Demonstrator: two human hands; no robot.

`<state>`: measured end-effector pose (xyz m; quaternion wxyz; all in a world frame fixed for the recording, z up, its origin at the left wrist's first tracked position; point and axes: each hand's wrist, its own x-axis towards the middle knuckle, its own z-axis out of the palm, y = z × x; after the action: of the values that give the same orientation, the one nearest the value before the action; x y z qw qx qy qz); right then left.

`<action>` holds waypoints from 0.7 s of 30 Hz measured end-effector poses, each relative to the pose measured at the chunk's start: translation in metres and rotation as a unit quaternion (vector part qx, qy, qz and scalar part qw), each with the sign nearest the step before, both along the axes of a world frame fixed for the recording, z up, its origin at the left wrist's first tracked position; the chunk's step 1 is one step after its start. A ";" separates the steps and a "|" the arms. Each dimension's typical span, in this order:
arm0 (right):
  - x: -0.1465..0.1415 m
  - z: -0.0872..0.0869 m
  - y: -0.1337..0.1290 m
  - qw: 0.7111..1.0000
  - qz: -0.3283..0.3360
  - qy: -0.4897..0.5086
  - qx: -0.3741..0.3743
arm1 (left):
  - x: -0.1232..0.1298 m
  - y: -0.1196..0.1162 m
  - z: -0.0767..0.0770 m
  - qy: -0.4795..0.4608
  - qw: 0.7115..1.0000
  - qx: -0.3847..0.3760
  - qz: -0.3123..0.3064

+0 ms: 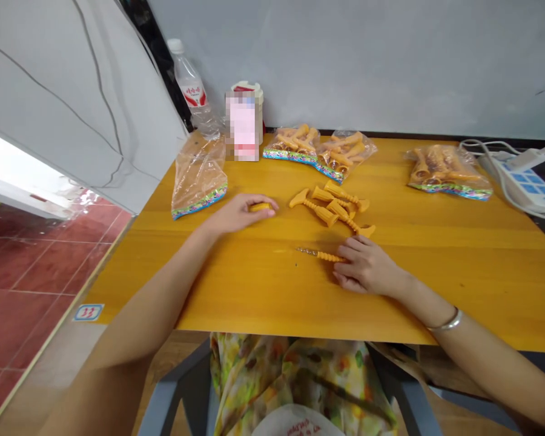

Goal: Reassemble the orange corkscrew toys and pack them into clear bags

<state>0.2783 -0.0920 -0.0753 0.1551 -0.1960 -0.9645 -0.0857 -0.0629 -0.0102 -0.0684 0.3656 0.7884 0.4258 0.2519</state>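
Observation:
My left hand (245,213) rests on the wooden table with its fingers curled round a yellow-orange piece (260,207), most of it hidden. My right hand (361,264) is closed on the handle end of a small tool with a metal spiral tip (306,251) and an orange ribbed shaft (329,257); the tip points left. Between and beyond the hands lies a loose pile of orange plastic parts (327,215), with T-shaped handles and fluted sleeves. The right hand's fingers are close to the nearest part of the pile.
An empty-looking clear bag (200,175) lies at the left. Filled bags stand at the back (295,142), (345,151) and right (449,169). Behind are a bottle (193,94), a phone (244,127) against a container and, far right, a power strip (527,181).

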 end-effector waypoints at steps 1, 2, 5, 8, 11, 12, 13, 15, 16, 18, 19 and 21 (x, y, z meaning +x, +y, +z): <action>0.002 -0.001 0.001 1.000 -0.006 -0.003 -0.008 | 0.007 0.000 -0.006 0.019 0.998 0.055 -0.004; 0.003 -0.002 0.002 1.000 -0.008 -0.002 -0.016 | 0.013 0.000 -0.012 0.043 0.994 0.097 -0.009; -0.002 -0.003 0.003 0.998 -0.012 0.012 -0.056 | 0.017 0.000 -0.026 0.115 0.981 0.156 -0.022; -0.004 -0.003 0.002 0.995 -0.012 0.041 -0.090 | 0.011 0.002 -0.029 0.158 0.971 0.178 -0.028; -0.001 -0.001 0.006 0.991 -0.028 0.090 -0.097 | 0.008 0.001 -0.025 0.185 0.963 0.194 -0.027; 0.000 0.000 0.009 0.989 -0.046 0.107 -0.090 | 0.009 0.000 -0.024 0.194 0.960 0.199 -0.027; 0.000 0.002 0.012 0.987 -0.073 0.121 -0.079 | 0.009 -0.001 -0.023 0.202 0.958 0.204 -0.026; -0.004 0.004 0.022 0.981 -0.138 0.130 -0.051 | 0.011 -0.004 -0.020 0.214 0.953 0.215 -0.018; -0.007 0.005 0.027 0.977 -0.174 0.120 -0.038 | 0.012 -0.005 -0.019 0.219 0.950 0.221 -0.011; -0.017 0.004 0.037 0.969 -0.236 0.075 -0.017 | 0.013 -0.006 -0.018 0.223 0.947 0.232 0.006; -0.023 0.003 0.041 0.965 -0.259 0.047 -0.007 | 0.012 -0.007 -0.017 0.221 0.946 0.236 0.012; -0.031 -0.002 0.046 0.958 -0.287 0.001 0.007 | 0.012 -0.008 -0.016 0.210 0.947 0.244 0.019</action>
<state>0.2471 -0.0460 -0.0769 0.1258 -0.4639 -0.8668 -0.1332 -0.0512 -0.0184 -0.0843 0.0599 0.8804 0.4333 0.1833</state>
